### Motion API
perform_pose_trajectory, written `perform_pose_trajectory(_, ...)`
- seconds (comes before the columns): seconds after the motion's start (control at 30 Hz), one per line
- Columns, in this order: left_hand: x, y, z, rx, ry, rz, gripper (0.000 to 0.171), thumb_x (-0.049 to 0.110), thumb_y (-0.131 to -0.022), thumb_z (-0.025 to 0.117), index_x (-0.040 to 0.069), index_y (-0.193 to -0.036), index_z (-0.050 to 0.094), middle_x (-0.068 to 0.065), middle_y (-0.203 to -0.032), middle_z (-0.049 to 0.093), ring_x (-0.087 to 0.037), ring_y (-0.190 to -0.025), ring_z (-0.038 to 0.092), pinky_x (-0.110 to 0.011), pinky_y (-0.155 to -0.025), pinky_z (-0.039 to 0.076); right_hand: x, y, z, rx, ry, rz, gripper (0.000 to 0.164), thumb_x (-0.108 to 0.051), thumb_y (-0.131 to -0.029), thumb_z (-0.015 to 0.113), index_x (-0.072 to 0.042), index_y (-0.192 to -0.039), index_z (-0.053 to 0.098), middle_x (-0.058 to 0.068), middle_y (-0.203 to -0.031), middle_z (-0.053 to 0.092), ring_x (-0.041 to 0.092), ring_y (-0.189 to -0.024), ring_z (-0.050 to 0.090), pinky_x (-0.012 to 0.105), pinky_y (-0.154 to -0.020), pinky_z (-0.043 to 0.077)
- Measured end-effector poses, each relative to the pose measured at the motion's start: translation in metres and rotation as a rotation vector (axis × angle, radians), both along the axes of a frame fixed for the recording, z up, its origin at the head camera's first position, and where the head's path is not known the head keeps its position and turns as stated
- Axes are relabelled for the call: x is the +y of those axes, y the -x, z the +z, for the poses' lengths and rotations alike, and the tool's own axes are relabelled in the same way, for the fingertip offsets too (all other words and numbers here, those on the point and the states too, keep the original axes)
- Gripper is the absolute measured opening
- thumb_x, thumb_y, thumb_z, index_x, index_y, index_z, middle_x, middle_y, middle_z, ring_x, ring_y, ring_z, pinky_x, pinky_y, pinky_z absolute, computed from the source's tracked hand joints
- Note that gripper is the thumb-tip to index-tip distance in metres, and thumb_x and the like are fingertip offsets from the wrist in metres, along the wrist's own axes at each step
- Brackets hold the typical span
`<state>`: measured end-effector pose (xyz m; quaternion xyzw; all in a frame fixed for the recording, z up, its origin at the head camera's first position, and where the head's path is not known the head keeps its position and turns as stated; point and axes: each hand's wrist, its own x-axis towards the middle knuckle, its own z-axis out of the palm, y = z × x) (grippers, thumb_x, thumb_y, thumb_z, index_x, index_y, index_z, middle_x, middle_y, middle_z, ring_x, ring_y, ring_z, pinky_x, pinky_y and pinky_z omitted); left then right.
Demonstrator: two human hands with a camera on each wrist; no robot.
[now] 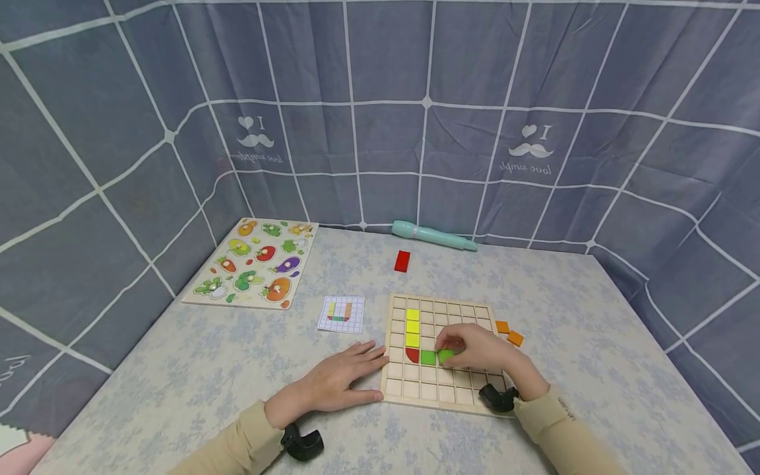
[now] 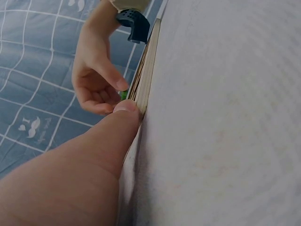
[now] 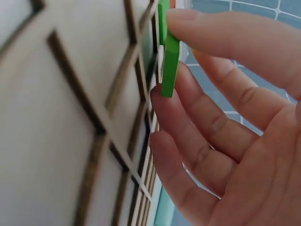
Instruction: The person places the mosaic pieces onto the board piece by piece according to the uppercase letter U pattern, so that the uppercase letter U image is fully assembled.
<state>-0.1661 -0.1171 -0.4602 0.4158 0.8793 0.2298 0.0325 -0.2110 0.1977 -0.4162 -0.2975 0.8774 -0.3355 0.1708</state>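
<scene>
A wooden grid board (image 1: 427, 390) lies on the table. Three yellow square tiles (image 1: 412, 326) run down one column, with a rounded red piece (image 1: 412, 355) below them and a green square tile (image 1: 427, 357) to its right. My right hand (image 1: 483, 346) pinches another green tile (image 3: 170, 70) over the cell beside that square; the right wrist view shows it tilted against the grid, under the thumb. My left hand (image 1: 337, 378) lies flat on the table, fingers extended, touching the board's left edge; its thumb (image 2: 126, 107) presses the edge in the left wrist view.
Left of the board lies a small card (image 1: 341, 323) printed with a coloured U shape. Two orange tiles (image 1: 515, 338) sit at the board's right edge. Farther back are a red tile (image 1: 402, 261), a teal pen (image 1: 436, 235) and a vegetable puzzle board (image 1: 252, 264). A curtain (image 1: 386, 138) borders the table.
</scene>
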Motion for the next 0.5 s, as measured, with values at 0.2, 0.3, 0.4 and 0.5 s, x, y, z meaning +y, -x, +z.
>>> perform_pose_trajectory(0.2,0.0001,0.0000,0.0004,-0.011,0.002,0.000,0.065,0.054,-0.093,0.048,0.014,-0.144,0.040,0.000,-0.150,0.033,-0.022,-0.140,0.023,-0.040,-0.112,0.026,-0.0029,-0.0003,-0.0052,0.009,-0.017,-0.017,0.019,-0.014,-0.080,0.075,-0.018,-0.094,0.065,-0.009,-0.093,0.063,0.013,-0.089,0.059,0.036,-0.081,0.051)
perform_pose_trajectory(0.3,0.0000,0.0003,0.0000,-0.009,0.004,0.002,0.065,0.054,-0.093,0.048,0.015,-0.144,0.041,0.000,-0.150,0.033,-0.022,-0.140,0.023,-0.040,-0.112,0.025,-0.0036,-0.0004,-0.0068,0.012,-0.011,-0.022,0.019,-0.014,-0.079,0.076,-0.019,-0.094,0.065,-0.009,-0.093,0.063,0.014,-0.090,0.058,0.036,-0.082,0.050)
perform_pose_trajectory(0.4,-0.0001,0.0006,-0.0002,-0.013,0.005,0.002,0.065,0.054,-0.093,0.048,0.015,-0.144,0.041,0.000,-0.150,0.033,-0.022,-0.140,0.023,-0.040,-0.112,0.025,-0.0036,-0.0002,-0.0082,0.013,-0.005,-0.023,0.019,-0.014,-0.079,0.076,-0.019,-0.094,0.065,-0.009,-0.094,0.063,0.014,-0.091,0.058,0.037,-0.083,0.050)
perform_pose_trajectory(0.5,-0.0002,0.0009,-0.0004,-0.012,0.005,0.002,0.065,0.054,-0.093,0.048,0.015,-0.144,0.041,0.000,-0.150,0.033,-0.021,-0.140,0.023,-0.039,-0.113,0.024,-0.0036,-0.0003,-0.0085,0.025,-0.009,-0.020,0.020,-0.015,-0.079,0.076,-0.019,-0.094,0.065,-0.009,-0.093,0.062,0.013,-0.091,0.058,0.037,-0.082,0.050)
